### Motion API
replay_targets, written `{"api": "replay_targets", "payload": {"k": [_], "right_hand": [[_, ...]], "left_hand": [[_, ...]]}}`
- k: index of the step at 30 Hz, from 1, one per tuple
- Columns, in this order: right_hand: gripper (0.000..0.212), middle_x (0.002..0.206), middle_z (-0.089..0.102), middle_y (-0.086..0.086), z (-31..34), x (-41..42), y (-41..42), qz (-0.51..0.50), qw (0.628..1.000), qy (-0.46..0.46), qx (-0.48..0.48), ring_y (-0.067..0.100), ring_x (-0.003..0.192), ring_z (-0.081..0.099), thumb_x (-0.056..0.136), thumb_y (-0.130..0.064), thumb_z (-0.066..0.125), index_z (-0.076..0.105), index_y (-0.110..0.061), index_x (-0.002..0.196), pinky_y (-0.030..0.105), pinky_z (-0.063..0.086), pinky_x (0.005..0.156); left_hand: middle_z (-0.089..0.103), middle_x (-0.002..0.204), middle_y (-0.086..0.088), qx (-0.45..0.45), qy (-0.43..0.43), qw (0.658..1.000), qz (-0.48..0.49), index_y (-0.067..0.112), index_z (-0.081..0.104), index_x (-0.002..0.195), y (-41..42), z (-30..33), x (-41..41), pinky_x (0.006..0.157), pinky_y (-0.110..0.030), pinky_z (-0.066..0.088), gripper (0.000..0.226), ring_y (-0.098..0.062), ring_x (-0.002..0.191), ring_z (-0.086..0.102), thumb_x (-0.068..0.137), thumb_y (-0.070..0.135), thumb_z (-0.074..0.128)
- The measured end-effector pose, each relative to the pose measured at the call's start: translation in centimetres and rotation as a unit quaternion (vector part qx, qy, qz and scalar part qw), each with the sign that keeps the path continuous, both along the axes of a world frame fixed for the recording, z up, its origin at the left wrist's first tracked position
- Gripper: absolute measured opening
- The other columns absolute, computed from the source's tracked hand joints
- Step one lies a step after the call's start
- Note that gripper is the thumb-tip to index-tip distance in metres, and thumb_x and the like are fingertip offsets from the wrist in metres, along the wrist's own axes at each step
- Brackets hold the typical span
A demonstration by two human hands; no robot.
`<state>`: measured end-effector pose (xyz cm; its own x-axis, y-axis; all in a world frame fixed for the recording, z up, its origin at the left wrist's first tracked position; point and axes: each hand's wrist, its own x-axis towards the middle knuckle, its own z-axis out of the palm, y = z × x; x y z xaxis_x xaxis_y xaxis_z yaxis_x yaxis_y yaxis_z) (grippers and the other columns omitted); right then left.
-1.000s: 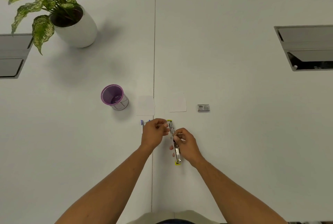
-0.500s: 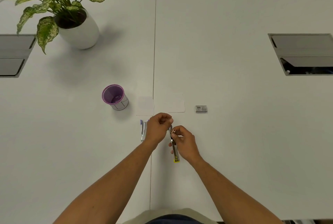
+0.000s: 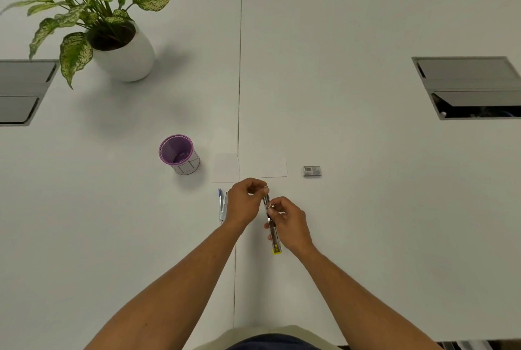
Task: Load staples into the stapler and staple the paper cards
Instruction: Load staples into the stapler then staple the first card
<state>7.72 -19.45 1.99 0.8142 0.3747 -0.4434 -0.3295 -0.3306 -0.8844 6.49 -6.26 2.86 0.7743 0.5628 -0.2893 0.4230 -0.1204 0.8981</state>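
Hands (image 3: 245, 201) (image 3: 289, 223) gripping stapler (image 3: 273, 232), purple cup (image 3: 179, 154) nearby

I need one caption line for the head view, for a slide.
Both hands, left and right, hold the yellow-ended stapler near two paper cards.

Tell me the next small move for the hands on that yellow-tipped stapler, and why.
Probably: seat the staples into the channel of the opened stapler. The right hand grips its long rail, and the left hand pinches at its far end, where something small seems held; whether it is a staple strip is too small to tell. Both paper cards lie unstapled beyond the hands, so loading likely comes first.
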Motion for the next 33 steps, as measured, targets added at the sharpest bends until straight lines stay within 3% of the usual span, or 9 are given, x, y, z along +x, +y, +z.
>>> {"api": "replay_targets", "payload": {"k": [11, 16, 20, 25, 33], "right_hand": [[0.009, 0.084, 0.065, 0.004, 0.2, 0.3, -0.1, -0.004, 1.000, -0.008, 0.000, 0.027, 0.068, 0.071, 0.096, -0.010, 0.058, 0.063, -0.016, 0.092, 0.040, 0.060, 0.053], [0.010, 0.085, 0.067, 0.005, 0.1, 0.3, -0.3, -0.011, 1.000, -0.012, -0.003, 0.027, 0.068, 0.071, 0.095, -0.010, 0.059, 0.064, -0.017, 0.091, 0.038, 0.059, 0.051], [0.013, 0.081, 0.067, 0.004, 0.1, 0.3, -0.3, -0.018, 1.000, -0.014, -0.007, 0.027, 0.067, 0.071, 0.095, -0.009, 0.059, 0.064, -0.020, 0.089, 0.038, 0.059, 0.050], [0.013, 0.080, 0.066, 0.003, 0.2, 0.4, -0.2, -0.014, 1.000, -0.022, -0.002, 0.026, 0.067, 0.071, 0.095, -0.010, 0.059, 0.064, -0.020, 0.088, 0.040, 0.060, 0.051], [0.013, 0.080, 0.067, 0.003, 0.4, 0.5, 0.0, -0.014, 0.999, -0.037, -0.001, 0.023, 0.066, 0.071, 0.095, -0.012, 0.060, 0.064, -0.022, 0.088, 0.037, 0.059, 0.049]], "left_hand": [[0.070, 0.078, 0.011, 0.013, -0.002, 1.000, -0.010, 0.012, 0.074, 0.086, -0.2, 0.0, 0.2, 0.064, 0.000, 0.042, 0.007, 0.011, 0.068, 0.061, 0.081, 0.007, 0.072], [0.069, 0.085, 0.007, 0.046, 0.003, 0.997, -0.057, 0.012, 0.073, 0.087, -0.5, -0.2, 0.2, 0.069, -0.001, 0.043, 0.010, 0.000, 0.078, 0.062, 0.081, 0.004, 0.071], [0.066, 0.085, 0.009, 0.090, 0.003, 0.992, -0.084, 0.010, 0.074, 0.092, -0.6, -0.4, -0.2, 0.070, 0.000, 0.041, 0.011, 0.006, 0.077, 0.059, 0.083, 0.004, 0.070], [0.067, 0.086, 0.009, 0.102, -0.014, 0.993, -0.061, 0.009, 0.075, 0.094, -0.4, -0.1, 0.0, 0.073, 0.000, 0.042, 0.014, -0.001, 0.078, 0.062, 0.084, 0.002, 0.068], [0.071, 0.087, 0.003, 0.085, -0.025, 0.995, -0.041, 0.005, 0.075, 0.094, -0.3, 0.6, 0.2, 0.068, -0.001, 0.042, 0.012, 0.009, 0.075, 0.061, 0.084, 0.002, 0.069]]}}
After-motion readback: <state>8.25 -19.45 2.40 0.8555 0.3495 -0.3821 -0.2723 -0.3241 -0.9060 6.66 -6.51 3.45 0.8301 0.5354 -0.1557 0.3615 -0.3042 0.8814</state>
